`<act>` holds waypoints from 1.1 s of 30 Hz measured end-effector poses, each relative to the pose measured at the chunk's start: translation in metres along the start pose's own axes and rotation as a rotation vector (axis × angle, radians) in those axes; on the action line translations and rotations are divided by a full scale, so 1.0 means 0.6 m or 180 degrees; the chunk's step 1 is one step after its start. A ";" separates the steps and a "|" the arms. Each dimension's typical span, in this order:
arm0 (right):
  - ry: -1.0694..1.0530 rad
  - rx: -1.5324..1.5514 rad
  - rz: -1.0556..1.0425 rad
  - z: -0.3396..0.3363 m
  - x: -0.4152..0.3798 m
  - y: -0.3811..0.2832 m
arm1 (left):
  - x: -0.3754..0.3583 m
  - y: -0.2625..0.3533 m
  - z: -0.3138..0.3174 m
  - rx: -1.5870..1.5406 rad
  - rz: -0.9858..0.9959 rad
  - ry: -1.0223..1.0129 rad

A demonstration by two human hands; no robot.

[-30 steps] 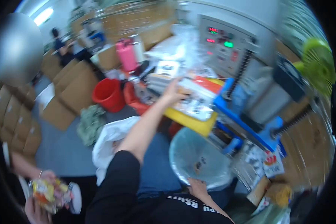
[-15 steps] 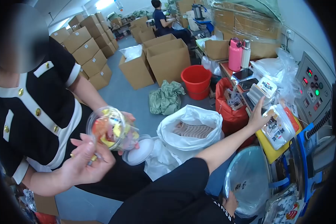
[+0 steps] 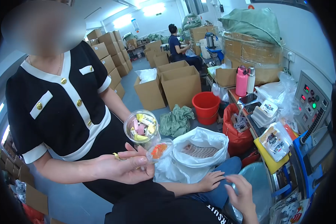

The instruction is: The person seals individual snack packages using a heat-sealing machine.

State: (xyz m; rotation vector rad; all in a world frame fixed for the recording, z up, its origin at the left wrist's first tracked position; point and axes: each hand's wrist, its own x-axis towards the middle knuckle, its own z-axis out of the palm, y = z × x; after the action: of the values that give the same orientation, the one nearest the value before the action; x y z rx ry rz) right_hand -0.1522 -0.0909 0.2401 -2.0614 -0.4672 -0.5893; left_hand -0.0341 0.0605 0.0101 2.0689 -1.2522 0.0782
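Resting on the denim knee [image 3: 227, 172], the left hand [image 3: 211, 181] is keeping its grip spread, palm down, with the white bag [image 3: 192, 172] sitting just beyond it. The right hand [image 3: 242, 194] is hanging raised in front of the lined bin [image 3: 258, 181] – its grip is standing open, thumb apart from the curved fingers. The bin is sitting beside the knee, partly behind that hand – whether they're touching, I can't tell. Across from them, a co-worker [image 3: 63, 97] is holding a clear tub of wrapped sweets [image 3: 141, 127] and an orange-filled packet [image 3: 159, 151].
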 end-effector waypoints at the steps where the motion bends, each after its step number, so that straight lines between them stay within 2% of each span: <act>1: -0.0030 0.0038 -0.0471 0.005 0.036 -0.021 | 0.000 -0.040 0.024 -0.0405 0.0166 -0.0176; 5: 0.0099 0.0369 -0.1196 0.048 0.146 -0.120 | -0.003 -0.046 0.029 -0.0292 0.0273 -0.0153; 8: 0.0028 0.0772 -0.1403 0.077 0.200 -0.158 | -0.002 -0.044 0.027 -0.0195 0.0312 -0.0164; 12: -0.0156 0.1361 -0.1526 0.119 0.209 -0.155 | -0.005 -0.047 0.032 -0.0064 0.0292 -0.0132; 18: -0.0464 0.1490 -0.0859 0.114 0.136 -0.130 | -0.008 -0.048 0.034 0.0042 0.0242 -0.0100; 20: -0.1191 0.1416 -0.0420 0.101 0.099 -0.101 | -0.009 -0.049 0.035 0.0064 0.0218 -0.0079; 26: -0.1212 0.1922 0.0082 0.110 0.032 -0.083 | -0.010 -0.048 0.031 0.0075 0.0090 -0.0157; 27: -0.1213 0.1957 0.0120 0.106 0.030 -0.085 | -0.010 -0.049 0.030 0.0079 0.0055 -0.0190; 29: -0.1447 0.1778 -0.0211 0.100 0.030 -0.086 | -0.011 -0.048 0.029 0.0072 -0.0008 -0.0263; 33: -0.1386 0.1634 -0.0615 0.101 0.025 -0.085 | -0.012 -0.040 0.022 0.0020 -0.0068 -0.0235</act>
State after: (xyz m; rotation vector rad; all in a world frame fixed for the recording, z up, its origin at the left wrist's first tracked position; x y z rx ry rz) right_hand -0.1536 -0.0118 0.2546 -1.6477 -0.9707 -0.0978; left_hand -0.0229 0.0648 -0.0155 2.1069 -1.2752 -0.0040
